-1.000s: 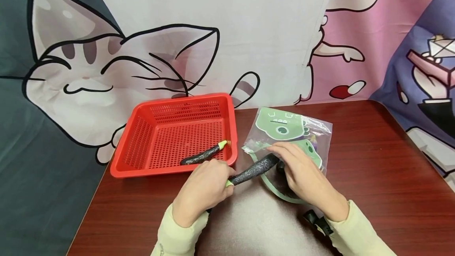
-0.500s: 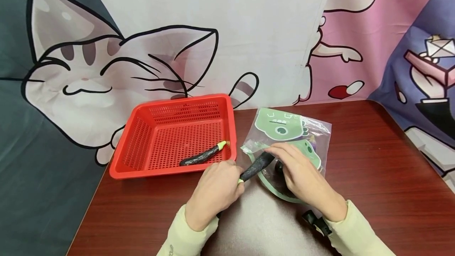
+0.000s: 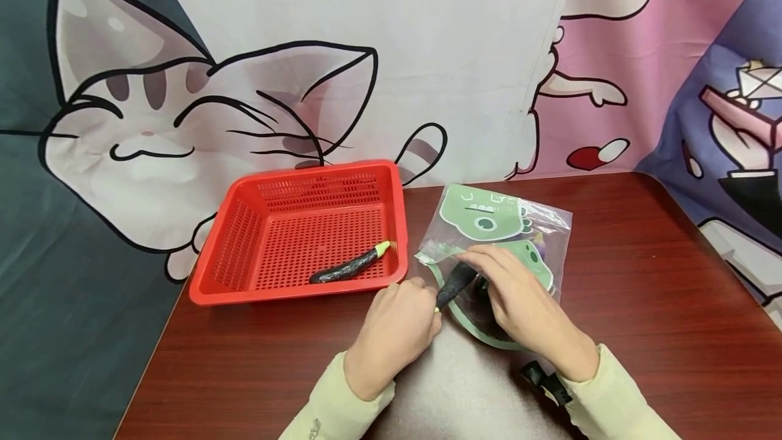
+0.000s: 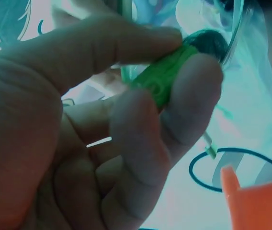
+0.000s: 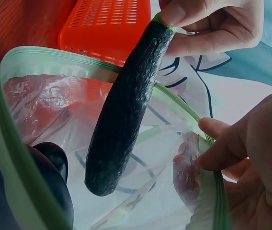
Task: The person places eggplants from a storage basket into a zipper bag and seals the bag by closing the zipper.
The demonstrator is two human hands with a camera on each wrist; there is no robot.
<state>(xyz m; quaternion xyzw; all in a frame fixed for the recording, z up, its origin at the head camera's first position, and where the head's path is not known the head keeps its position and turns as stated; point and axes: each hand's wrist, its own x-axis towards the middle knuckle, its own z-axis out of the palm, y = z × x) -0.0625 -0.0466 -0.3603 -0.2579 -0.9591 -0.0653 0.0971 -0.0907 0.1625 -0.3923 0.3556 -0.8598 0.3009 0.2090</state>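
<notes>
My left hand [image 3: 394,331] pinches a dark cucumber [image 3: 457,284] by its pale green stem end [image 4: 157,79]. In the right wrist view the cucumber [image 5: 126,105] slants down through the mouth of a clear zip bag [image 5: 54,56], its blunt tip hanging inside. My right hand [image 3: 525,301] pinches the bag's green-edged rim between thumb and fingers, and the mouth gapes wide. Inside the bag lie dark, glossy, eggplant-like things [image 5: 54,177], partly hidden by the rim. From the head view the bag [image 3: 482,219] carries green cartoon prints.
A red perforated basket [image 3: 269,299] stands to the left of the bag, with another dark cucumber [image 3: 348,269] in it. Both rest on a reddish-brown wooden table [image 3: 647,277]. Behind the table hangs a cartoon-printed cloth [image 3: 476,73].
My left hand has moved right with the cucumber, from in front of the basket to the bag, and the cucumber's tip has gone into the mouth. The right hand stays put.
</notes>
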